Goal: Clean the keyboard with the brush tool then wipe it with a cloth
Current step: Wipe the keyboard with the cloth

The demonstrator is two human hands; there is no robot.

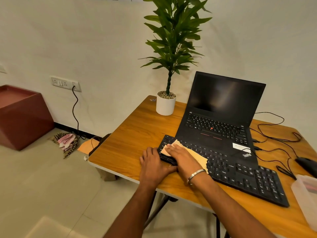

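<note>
My black keyboard (240, 174) lies on the wooden table (130, 134), just before the open laptop (221, 117). My right hand (181, 157) presses the tan cloth (197, 156) flat on its left end, fingers straight. My left hand (154, 167) steadies that end, fingers relaxed. A potted plant (166, 102), mouse (307, 164) and cables (274, 134) stand around.

Wooden table (137, 133) with keyboard (243, 176), laptop (221, 117)

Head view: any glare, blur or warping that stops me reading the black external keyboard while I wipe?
Head view: warm, even light, no strong glare on the black external keyboard; its key legends are soft and mostly unreadable; wide-angle warping bends the wooden table edges; the open black laptop screen shows faint reflections; the right hand pressing the beige cloth looks sharp enough.
</note>
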